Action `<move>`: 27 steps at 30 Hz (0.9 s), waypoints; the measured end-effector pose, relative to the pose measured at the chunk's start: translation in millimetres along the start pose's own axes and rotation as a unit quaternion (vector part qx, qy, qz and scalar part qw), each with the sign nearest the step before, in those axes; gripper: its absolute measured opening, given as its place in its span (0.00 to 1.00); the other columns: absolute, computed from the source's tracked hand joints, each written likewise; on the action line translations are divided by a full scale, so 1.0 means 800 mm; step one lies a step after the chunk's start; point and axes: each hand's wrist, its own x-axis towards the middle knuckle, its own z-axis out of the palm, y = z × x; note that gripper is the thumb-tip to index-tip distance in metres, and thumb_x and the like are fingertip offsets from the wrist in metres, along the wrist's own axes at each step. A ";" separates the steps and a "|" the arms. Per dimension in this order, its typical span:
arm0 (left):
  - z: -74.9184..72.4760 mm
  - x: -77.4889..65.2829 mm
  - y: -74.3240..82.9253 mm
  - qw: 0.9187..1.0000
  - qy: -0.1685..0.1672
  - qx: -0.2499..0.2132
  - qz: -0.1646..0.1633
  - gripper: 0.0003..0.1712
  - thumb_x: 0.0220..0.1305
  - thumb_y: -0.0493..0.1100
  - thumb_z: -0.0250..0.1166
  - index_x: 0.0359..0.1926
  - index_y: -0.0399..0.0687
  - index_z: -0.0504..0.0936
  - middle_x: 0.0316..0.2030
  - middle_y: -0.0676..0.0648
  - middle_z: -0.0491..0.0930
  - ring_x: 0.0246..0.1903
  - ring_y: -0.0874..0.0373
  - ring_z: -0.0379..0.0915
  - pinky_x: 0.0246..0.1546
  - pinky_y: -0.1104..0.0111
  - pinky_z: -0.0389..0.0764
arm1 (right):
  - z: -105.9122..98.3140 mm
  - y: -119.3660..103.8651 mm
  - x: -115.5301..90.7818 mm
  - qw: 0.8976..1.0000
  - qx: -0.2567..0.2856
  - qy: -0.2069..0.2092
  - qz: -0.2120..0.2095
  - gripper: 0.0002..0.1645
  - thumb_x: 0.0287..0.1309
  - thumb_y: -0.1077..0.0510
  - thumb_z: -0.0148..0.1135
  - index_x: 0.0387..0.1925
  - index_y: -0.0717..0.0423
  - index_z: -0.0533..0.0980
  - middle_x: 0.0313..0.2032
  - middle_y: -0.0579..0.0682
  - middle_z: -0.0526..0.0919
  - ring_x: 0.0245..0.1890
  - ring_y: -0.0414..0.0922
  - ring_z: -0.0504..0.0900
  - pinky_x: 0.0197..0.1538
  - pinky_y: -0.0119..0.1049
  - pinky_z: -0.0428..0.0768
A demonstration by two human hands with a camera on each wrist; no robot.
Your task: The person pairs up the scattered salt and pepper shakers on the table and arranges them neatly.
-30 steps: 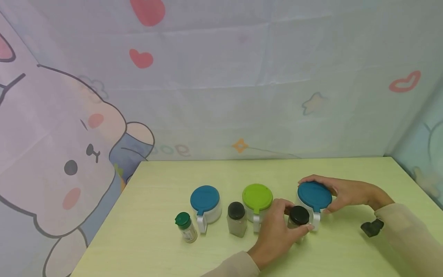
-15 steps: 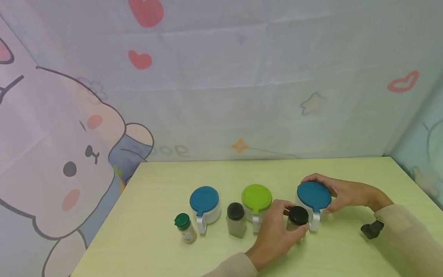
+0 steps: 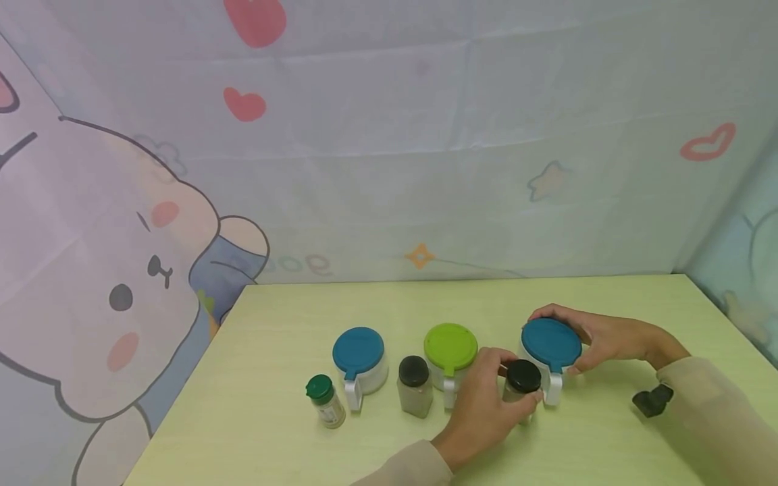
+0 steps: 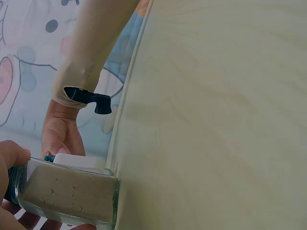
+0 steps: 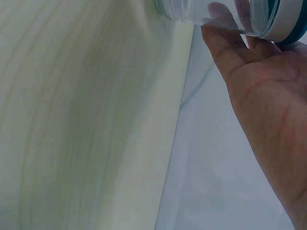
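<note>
My left hand (image 3: 486, 401) grips a square glass spice jar (image 4: 69, 191) with a black lid (image 3: 524, 376); greyish-brown powder shows through its glass in the left wrist view. Around a clear round seasoning pot with a blue lid (image 3: 551, 344) and a white handle (image 3: 552, 388), my right hand (image 3: 614, 339) holds from the far right side. In the right wrist view its fingers curl behind the transparent pot wall (image 5: 192, 9). The spice jar stands just in front and left of this pot's handle.
To the left are a green-lidded pot (image 3: 451, 347), partly behind my left hand, a second black-lidded jar (image 3: 416, 388), another blue-lidded pot (image 3: 358, 351) and a small green-capped shaker (image 3: 327, 401). A printed cloth (image 3: 389, 169) hangs behind the table (image 3: 292, 304).
Both hands keep their holds on the jar and the pot. The whole head view shifts very slightly; the things on the table stay where they were.
</note>
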 end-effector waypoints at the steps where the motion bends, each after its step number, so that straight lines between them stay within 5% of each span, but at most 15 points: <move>1: 0.000 0.000 0.000 1.000 0.000 -0.001 0.000 0.25 0.60 0.49 0.75 0.54 0.56 0.73 0.50 0.58 0.73 0.48 0.69 0.72 0.53 0.74 0.77 | 0.000 0.000 0.000 1.000 0.001 0.000 0.000 0.49 0.54 0.65 0.72 0.72 0.55 0.57 0.66 0.59 0.66 0.61 0.50 0.73 0.60 0.39 0.76; 13: 0.004 0.001 0.001 1.000 0.006 0.014 0.014 0.25 0.60 0.48 0.75 0.54 0.54 0.74 0.50 0.56 0.73 0.48 0.68 0.73 0.52 0.75 0.76 | 0.001 -0.003 -0.004 1.000 -0.002 0.000 -0.006 0.49 0.55 0.65 0.71 0.74 0.55 0.56 0.66 0.60 0.65 0.61 0.49 0.73 0.59 0.38 0.77; 27: -0.006 0.003 0.011 0.999 -0.028 0.014 -0.013 0.31 0.62 0.54 0.73 0.62 0.52 0.72 0.56 0.55 0.72 0.56 0.65 0.72 0.59 0.72 0.76 | 0.002 -0.013 -0.011 1.000 -0.029 0.006 -0.008 0.51 0.60 0.66 0.68 0.79 0.56 0.51 0.75 0.58 0.58 0.69 0.40 0.67 0.65 0.30 0.71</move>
